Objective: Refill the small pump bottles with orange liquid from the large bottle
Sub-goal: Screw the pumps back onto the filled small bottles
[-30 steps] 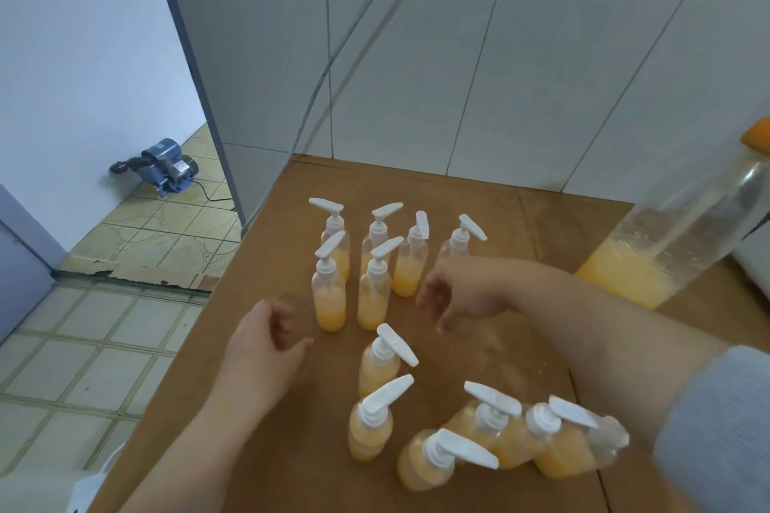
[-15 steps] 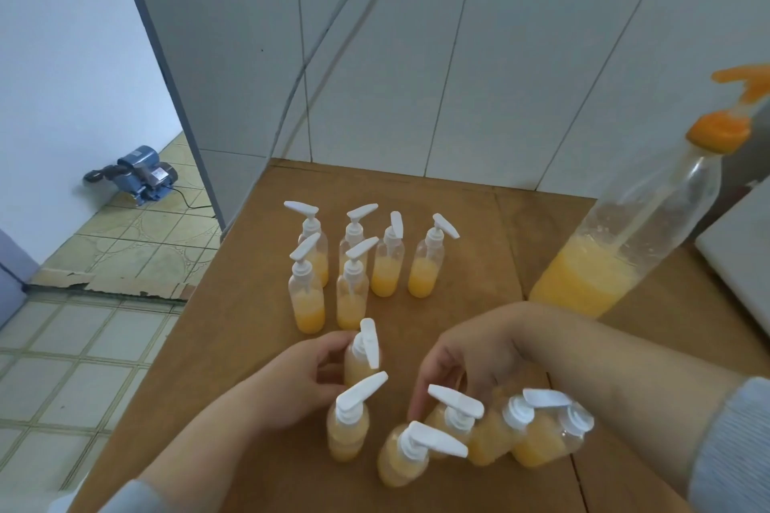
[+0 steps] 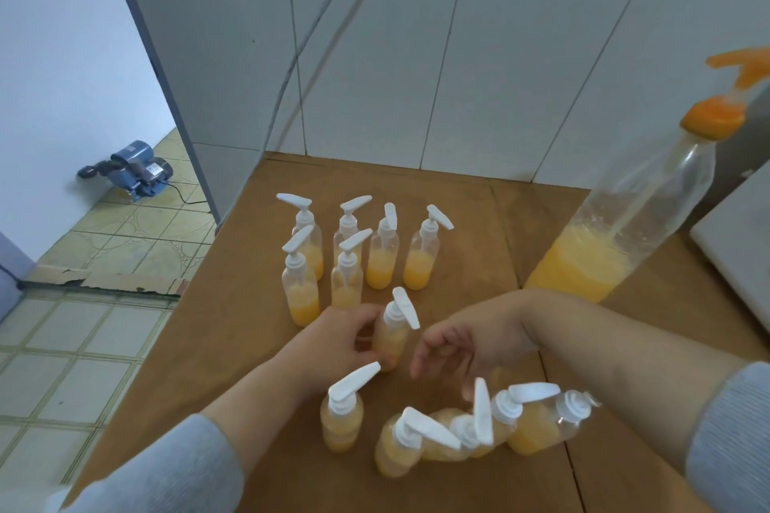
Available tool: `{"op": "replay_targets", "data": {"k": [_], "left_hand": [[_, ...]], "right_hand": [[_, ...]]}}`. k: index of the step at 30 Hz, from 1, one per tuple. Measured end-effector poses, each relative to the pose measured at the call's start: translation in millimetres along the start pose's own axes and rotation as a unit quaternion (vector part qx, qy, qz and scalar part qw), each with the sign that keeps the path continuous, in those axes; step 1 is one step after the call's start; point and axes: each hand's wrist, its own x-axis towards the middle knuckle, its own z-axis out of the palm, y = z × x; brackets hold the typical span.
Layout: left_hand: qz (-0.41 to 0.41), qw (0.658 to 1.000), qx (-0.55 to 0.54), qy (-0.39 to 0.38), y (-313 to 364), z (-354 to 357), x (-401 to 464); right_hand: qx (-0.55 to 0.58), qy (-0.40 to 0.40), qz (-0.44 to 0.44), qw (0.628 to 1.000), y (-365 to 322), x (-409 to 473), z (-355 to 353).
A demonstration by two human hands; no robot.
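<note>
Fingers of the left hand (image 3: 341,339) are wrapping a small bottle (image 3: 391,335) mid-table; right hand (image 3: 466,339) is hovering, fingers loosely apart. Better hold it low and upright while unscrewing the pump.

No legible text, labels or numbers anywhere (pump bottles (image 3: 389,339) plain and unmarked)

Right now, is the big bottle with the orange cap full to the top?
No, the big bottle holds orange liquid only in its bottom part, and the rest of it is clear and empty up to the cap.
</note>
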Motion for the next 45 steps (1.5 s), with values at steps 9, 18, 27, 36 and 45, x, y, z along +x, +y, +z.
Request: {"op": "replay_targets", "data": {"k": [9,18,27,36,45], "left_hand": [[-0.001,0.999,-0.024,0.021,-9.5,7.3,4.2],[-0.007,0.998,0.037,0.048,-14.7,15.3,17.6],[-0.012,0.996,0.071,0.056,-14.6,20.0,24.6],[-0.01,0.989,0.122,0.08,-8.2,20.7,28.1],[-0.031,0.95,0.288,0.113,6.0,18.2,25.5]], "right_hand": [[-0.043,0.016,0.018,0.999,-12.7,-0.2,-3.1],[-0.108,-0.087,0.029,0.99,-18.8,6.2,2.8],[-0.125,-0.095,0.037,0.987,-19.0,7.5,9.1],[-0.077,0.096,0.078,0.989,-4.0,-17.9,-12.1],[-0.051,0.334,0.148,0.93,0.1,-11.2,-19.1]]}}
